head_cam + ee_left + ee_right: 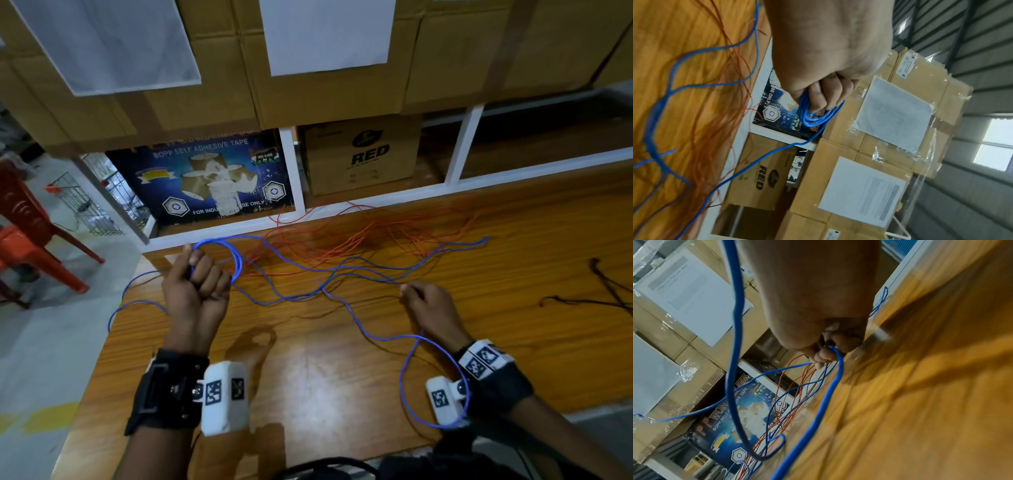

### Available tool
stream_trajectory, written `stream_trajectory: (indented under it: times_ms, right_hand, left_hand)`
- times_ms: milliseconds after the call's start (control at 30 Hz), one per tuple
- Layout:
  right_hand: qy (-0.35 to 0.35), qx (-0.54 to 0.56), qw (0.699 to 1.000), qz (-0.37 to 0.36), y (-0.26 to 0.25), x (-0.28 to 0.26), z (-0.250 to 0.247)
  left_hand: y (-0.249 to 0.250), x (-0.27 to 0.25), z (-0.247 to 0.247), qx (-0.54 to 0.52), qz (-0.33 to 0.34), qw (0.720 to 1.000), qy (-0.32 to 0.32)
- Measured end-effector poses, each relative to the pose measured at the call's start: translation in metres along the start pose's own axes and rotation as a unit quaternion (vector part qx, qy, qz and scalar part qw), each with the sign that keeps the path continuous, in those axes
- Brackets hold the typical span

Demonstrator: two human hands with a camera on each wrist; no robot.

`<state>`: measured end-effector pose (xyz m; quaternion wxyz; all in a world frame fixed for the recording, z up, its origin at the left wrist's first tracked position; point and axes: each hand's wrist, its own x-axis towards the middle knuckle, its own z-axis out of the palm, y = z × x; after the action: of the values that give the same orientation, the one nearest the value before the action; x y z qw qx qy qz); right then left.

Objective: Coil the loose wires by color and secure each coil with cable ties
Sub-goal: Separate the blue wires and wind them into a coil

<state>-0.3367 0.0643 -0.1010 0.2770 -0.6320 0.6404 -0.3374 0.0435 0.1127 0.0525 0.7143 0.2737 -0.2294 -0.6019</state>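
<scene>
My left hand (pixel 197 274) is raised at the table's left end, its fingers curled round a small coil of blue wire (pixel 226 255); the left wrist view shows the coil's several turns (pixel 813 116) under the fingertips. From the coil, loose blue wire (pixel 342 274) snakes rightward across the wooden table (pixel 342 370). My right hand (pixel 421 301) pinches this blue wire (pixel 835 356) between thumb and fingers, and a loop of it (pixel 411 383) circles my right wrist. Tangled orange wire (pixel 359 236) lies behind the blue. A dark wire (pixel 609 291) lies at the far right.
Behind the table stands a white shelf frame (pixel 294 171) holding a blue tape carton (pixel 205 178) and a brown "RED" box (pixel 363 154). Large cardboard boxes (pixel 325 85) are stacked above. Red plastic chairs (pixel 30 236) stand on the floor to the left.
</scene>
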Motion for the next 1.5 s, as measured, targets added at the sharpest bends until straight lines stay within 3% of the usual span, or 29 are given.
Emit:
stream_trajectory:
  times_ms: [100, 233, 367, 433, 500, 733, 800, 900, 1033, 1267, 1500]
  right_hand:
    - [-0.001, 0.079, 0.997, 0.025, -0.003, 0.007, 0.003]
    - [-0.077, 0.098, 0.992, 0.036, -0.010, 0.021, -0.002]
    - [-0.222, -0.024, 0.975, 0.013, -0.033, 0.035, -0.036]
    - [-0.260, -0.085, 0.962, 0.011, -0.048, 0.041, -0.054]
    - [-0.280, -0.150, 0.947, -0.049, -0.068, 0.043, -0.069]
    - [-0.233, -0.174, 0.935, -0.203, -0.159, 0.038, -0.104]
    - [-0.205, -0.095, 0.944, -0.240, -0.182, 0.031, -0.102]
    - [-0.252, 0.031, 0.931, -0.262, -0.214, 0.017, -0.085]
    - [-0.269, 0.083, 0.913, -0.297, -0.234, 0.011, -0.050]
    - [-0.249, 0.255, 0.893, -0.274, -0.230, 0.005, -0.044]
    - [-0.183, 0.301, 0.917, -0.185, -0.196, -0.005, -0.028]
  left_hand:
    - [0.006, 0.001, 0.010, 0.011, -0.010, 1.000, -0.019]
    - [0.001, -0.004, 0.019, 0.052, -0.030, 0.998, -0.019]
    - [-0.002, -0.005, 0.021, 0.062, -0.042, 0.997, -0.018]
    - [-0.003, -0.007, 0.024, 0.067, -0.052, 0.996, -0.023]
    - [-0.005, -0.010, 0.029, 0.078, -0.065, 0.994, -0.027]
    - [-0.006, -0.017, 0.056, 0.128, -0.079, 0.987, -0.056]
    - [-0.008, -0.020, 0.064, 0.157, -0.075, 0.982, -0.073]
    - [-0.012, -0.025, 0.077, 0.194, -0.071, 0.972, -0.110]
    - [-0.011, -0.028, 0.088, 0.194, -0.077, 0.970, -0.126]
    - [-0.003, -0.037, 0.086, 0.078, -0.146, 0.980, -0.113]
    - [-0.010, -0.030, 0.062, -0.033, -0.148, 0.981, -0.124]
